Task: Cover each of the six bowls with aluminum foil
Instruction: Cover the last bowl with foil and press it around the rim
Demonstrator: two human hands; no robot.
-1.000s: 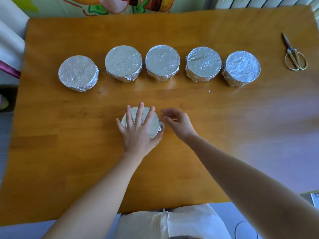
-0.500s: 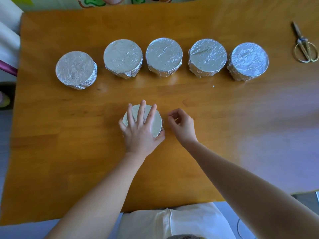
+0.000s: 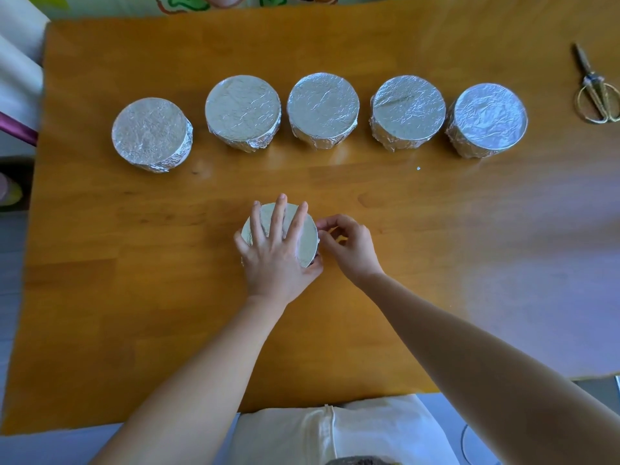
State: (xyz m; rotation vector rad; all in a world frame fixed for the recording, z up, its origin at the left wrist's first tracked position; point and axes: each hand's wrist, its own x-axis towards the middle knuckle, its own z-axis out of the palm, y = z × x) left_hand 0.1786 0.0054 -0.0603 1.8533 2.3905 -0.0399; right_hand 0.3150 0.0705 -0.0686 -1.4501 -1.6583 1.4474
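The right hand (image 3: 349, 246) has been brought in from just beside the near bowl (image 3: 307, 241) and is now set against its right edge, fingers curled and pinching the foil there. The left hand (image 3: 278, 256) is kept flat on top, fingers straight and spread. The near bowl is placed mid-table (image 3: 134, 297), its top sealed in smooth silver foil. Behind it, five foil-covered bowls (image 3: 323, 110) are lined up in a row, with scissors (image 3: 597, 95) laid at the far right.
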